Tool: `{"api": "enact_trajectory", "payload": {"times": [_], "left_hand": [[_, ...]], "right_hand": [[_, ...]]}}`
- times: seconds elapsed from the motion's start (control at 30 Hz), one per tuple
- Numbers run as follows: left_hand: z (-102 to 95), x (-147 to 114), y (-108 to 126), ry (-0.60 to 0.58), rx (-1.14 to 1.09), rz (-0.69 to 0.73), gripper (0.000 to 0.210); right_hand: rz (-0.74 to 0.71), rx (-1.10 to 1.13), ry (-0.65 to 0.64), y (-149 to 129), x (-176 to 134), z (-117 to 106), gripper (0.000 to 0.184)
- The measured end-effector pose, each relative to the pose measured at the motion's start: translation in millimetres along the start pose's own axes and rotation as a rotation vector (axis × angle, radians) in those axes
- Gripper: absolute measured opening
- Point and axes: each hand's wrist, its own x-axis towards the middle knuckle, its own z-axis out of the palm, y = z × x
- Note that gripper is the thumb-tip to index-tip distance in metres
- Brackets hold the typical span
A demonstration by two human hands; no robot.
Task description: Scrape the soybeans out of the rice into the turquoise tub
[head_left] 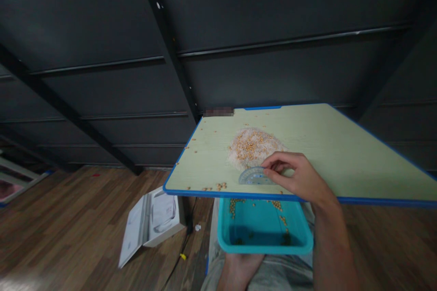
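Observation:
Between the thumb and fingers of my right hand (pixel 295 173) is a clear protractor (pixel 254 175), held low over the board near its front edge. Just beyond it lies a pile of white rice-like grains (pixel 235 157) with round yellow beans (pixel 251 143), perhaps soybeans, mixed in. A turquoise tray (pixel 265 249) rests over my lap, below the board's front edge, with several beans inside. My left hand (pixel 243 261) reaches beneath the tray's near side. Its fingers are hidden by the tray.
The pale green board (pixel 327 145) has a blue rim. Loose beans (pixel 221 186) lie along its front and left edges. An opened white box (pixel 164 213) and a black cable (pixel 177 261) are on the wooden floor. A dark panelled wall (pixel 273 72) stands behind.

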Motion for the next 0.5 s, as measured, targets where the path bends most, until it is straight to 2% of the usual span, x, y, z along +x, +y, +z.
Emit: {"api": "enact_trajectory", "payload": {"times": [0.13,0.3,0.5], "left_hand": [[-5.3,-7,1,-0.013,0.076,0.072,0.054],[5.0,3,5,-0.066,-0.011,0.074,0.060],[9.7,5,10,-0.090,-0.516,-0.065,0.078]], "right_hand": [[0.042,0.020,-0.057,1,-1,-1,0.006],[0.093,0.074,-0.117,2,-3,-1,0.009],[0.080,0.078,-0.138,0,-3,1,0.006]]}}
